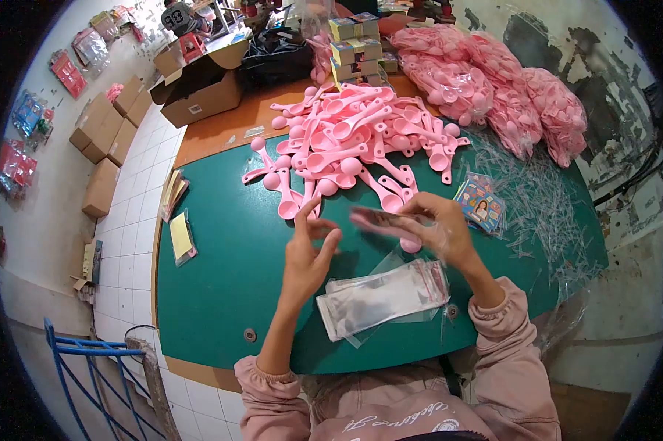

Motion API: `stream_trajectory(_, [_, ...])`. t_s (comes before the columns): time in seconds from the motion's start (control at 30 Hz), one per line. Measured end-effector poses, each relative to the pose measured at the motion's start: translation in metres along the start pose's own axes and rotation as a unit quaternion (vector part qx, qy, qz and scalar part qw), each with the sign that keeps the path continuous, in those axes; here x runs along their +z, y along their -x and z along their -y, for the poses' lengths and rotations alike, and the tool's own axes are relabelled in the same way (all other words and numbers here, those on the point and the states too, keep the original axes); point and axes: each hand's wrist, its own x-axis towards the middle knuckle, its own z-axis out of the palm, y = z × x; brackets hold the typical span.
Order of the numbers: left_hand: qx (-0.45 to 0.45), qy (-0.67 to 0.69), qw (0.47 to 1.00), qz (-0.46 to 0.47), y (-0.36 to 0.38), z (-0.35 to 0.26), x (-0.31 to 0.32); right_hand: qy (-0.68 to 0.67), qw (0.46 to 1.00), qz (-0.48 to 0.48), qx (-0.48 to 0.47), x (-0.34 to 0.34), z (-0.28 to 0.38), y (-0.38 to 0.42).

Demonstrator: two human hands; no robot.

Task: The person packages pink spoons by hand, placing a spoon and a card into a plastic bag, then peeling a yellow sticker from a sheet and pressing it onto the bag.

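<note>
My right hand (pixel 445 231) pinches a pink measuring spoon (pixel 394 229), blurred by motion, with a dark flat card-like piece along it. My left hand (pixel 309 253) is raised just left of it, fingers apart and holding nothing. Beyond both hands lies a big heap of pink measuring spoons (pixel 339 128) with rounded ends. Below the right hand, a stack of clear plastic bags (pixel 379 298) rests near the table's front edge. Colourful printed cards (pixel 481 203) sit right of the right hand.
Clear plastic strips (pixel 537 213) litter the right of the green table (pixel 221 294). Flat packets (pixel 183 237) lie at its left edge. Behind stand bulging bags of pink spoons (pixel 493 88), stacked card bundles (pixel 355 51) and an open cardboard box (pixel 199 95). A blue metal frame (pixel 96 353) is at lower left.
</note>
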Motion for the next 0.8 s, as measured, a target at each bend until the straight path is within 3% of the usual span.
stream_trajectory(0.03, [0.0, 0.001, 1.0, 0.002, 0.008, -0.003, 0.005, 0.08, 0.994, -0.046, -0.053, 0.005, 0.009, 0.002])
stream_trajectory(0.07, [-0.094, 0.189, 0.974, 0.077, 0.016, -0.005, 0.011, 0.095, 0.989, 0.021, -0.115, 0.009, 0.009, 0.003])
stream_trajectory(0.1, [-0.186, 0.367, 0.899, 0.147, 0.024, -0.005, 0.016, 0.131, 0.98, 0.108, -0.106, 0.009, 0.015, 0.008])
stream_trajectory(0.13, [-0.194, 0.379, 0.889, 0.17, 0.029, -0.001, 0.017, 0.133, 0.969, 0.147, -0.147, 0.011, 0.018, 0.01])
stream_trajectory(0.17, [-0.197, 0.379, 0.889, 0.169, 0.033, -0.002, 0.016, 0.133, 0.955, 0.186, -0.188, 0.015, 0.019, 0.013])
stream_trajectory(0.3, [-0.202, 0.352, 0.895, 0.188, 0.044, -0.001, 0.01, 0.214, 0.936, 0.205, -0.192, 0.028, 0.008, 0.019])
stream_trajectory(0.4, [-0.195, 0.327, 0.908, 0.176, 0.044, 0.005, 0.013, 0.242, 0.938, 0.163, -0.189, 0.044, 0.0, 0.02])
stream_trajectory(0.5, [-0.171, 0.257, 0.938, 0.157, 0.043, 0.006, 0.015, 0.218, 0.946, 0.156, -0.183, 0.054, -0.003, 0.02])
stream_trajectory(0.57, [-0.131, 0.138, 0.965, 0.181, 0.044, 0.007, 0.013, 0.203, 0.953, 0.131, -0.181, 0.059, -0.003, 0.02])
stream_trajectory(0.67, [-0.096, 0.099, 0.976, 0.171, 0.044, -0.001, 0.012, 0.235, 0.948, 0.125, -0.175, 0.06, 0.002, 0.021])
stream_trajectory(0.8, [-0.105, 0.249, 0.953, 0.138, 0.04, 0.015, 0.012, 0.272, 0.926, 0.122, -0.231, 0.063, 0.005, 0.024])
